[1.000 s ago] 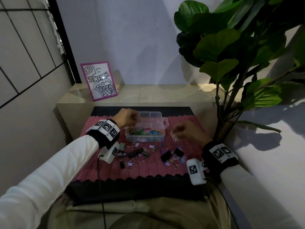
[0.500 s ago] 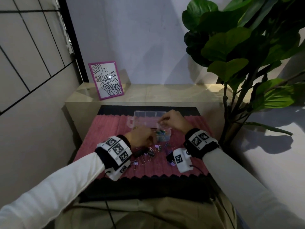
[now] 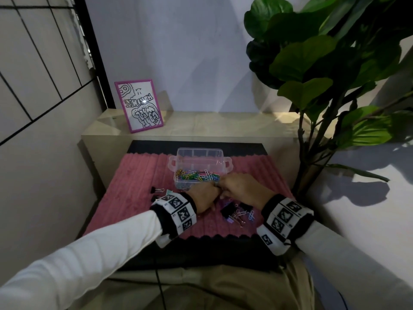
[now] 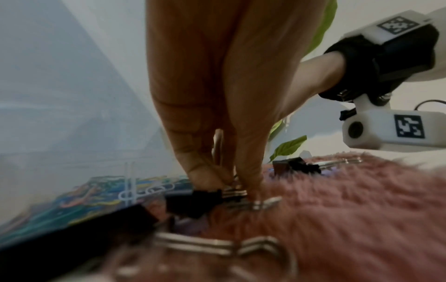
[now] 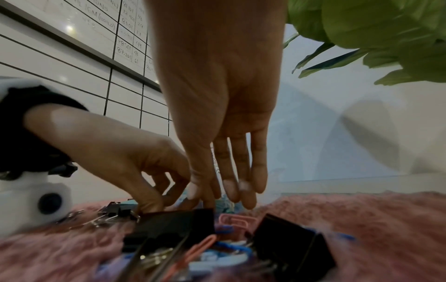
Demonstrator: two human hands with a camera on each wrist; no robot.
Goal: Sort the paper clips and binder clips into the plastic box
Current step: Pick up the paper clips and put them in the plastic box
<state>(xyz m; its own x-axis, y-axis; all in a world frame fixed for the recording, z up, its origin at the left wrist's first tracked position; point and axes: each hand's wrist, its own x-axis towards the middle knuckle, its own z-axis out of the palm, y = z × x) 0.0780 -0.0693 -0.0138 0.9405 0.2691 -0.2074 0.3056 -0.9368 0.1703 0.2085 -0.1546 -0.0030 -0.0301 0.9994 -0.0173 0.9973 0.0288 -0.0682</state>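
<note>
Nearest, a tangle of binder clips [image 5: 289, 246] and loose paper clips [image 5: 231, 221] lies on the pink mat [image 3: 138, 189]. Beyond it, the left hand [image 4: 217, 133] pinches the wire handle of a small black binder clip [image 4: 193, 200]. The right hand [image 5: 217, 114] reaches down beside it, fingers extended; whether it grasps anything cannot be told. Farthest, the plastic box [image 3: 199, 166] holds coloured paper clips in its near compartment. Risk: interlocked handles may drag neighbouring clips along, and these could land in the wrong compartment.
</note>
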